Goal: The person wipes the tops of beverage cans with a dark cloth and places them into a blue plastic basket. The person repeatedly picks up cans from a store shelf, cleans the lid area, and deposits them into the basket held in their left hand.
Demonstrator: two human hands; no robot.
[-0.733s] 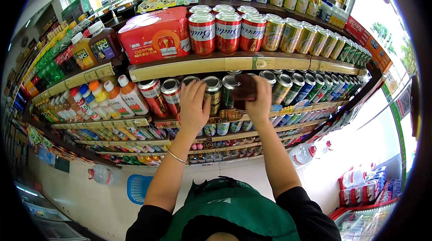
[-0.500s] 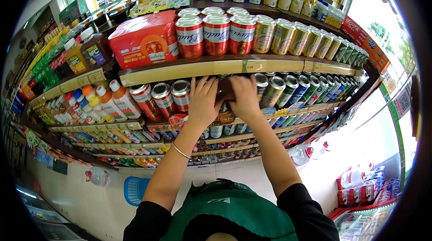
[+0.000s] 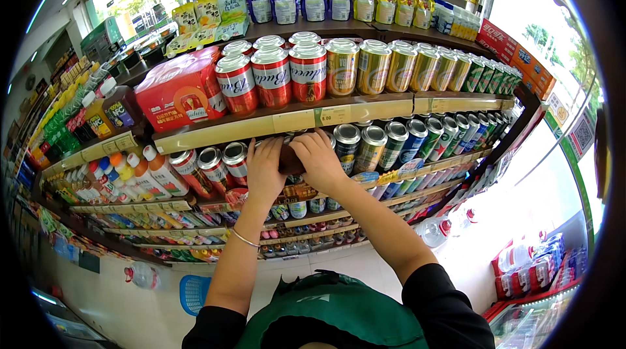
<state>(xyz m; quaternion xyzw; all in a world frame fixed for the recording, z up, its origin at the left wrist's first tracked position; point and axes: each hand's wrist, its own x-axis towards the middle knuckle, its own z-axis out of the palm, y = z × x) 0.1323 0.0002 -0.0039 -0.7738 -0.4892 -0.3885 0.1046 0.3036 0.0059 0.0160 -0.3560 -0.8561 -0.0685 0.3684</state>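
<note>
A dark brown object (image 3: 291,162) sits between my two hands in the second shelf row, just under the upper shelf board; its kind cannot be made out. My left hand (image 3: 266,168) is closed at its left side, fingertips up beneath the board. From the right, my right hand (image 3: 318,161) curls its fingers over the object's top edge. Red beer cans (image 3: 235,161) stand left of my left hand. To the right of my right hand is a dark can (image 3: 347,147), then a gold can (image 3: 370,147). My fingers hide part of the object.
Red-and-white cans (image 3: 270,82), gold cans (image 3: 373,69) and a red carton (image 3: 182,91) line the upper shelf, whose pale front edge (image 3: 300,121) overhangs my hands. Bottles (image 3: 163,173) stand to the left. A blue basket (image 3: 194,293) and water jugs (image 3: 433,232) are on the floor.
The view has shifted, so shelves and hands appear further left and lower. My hands stay in the same part of the row, and more of the brown object shows between them.
</note>
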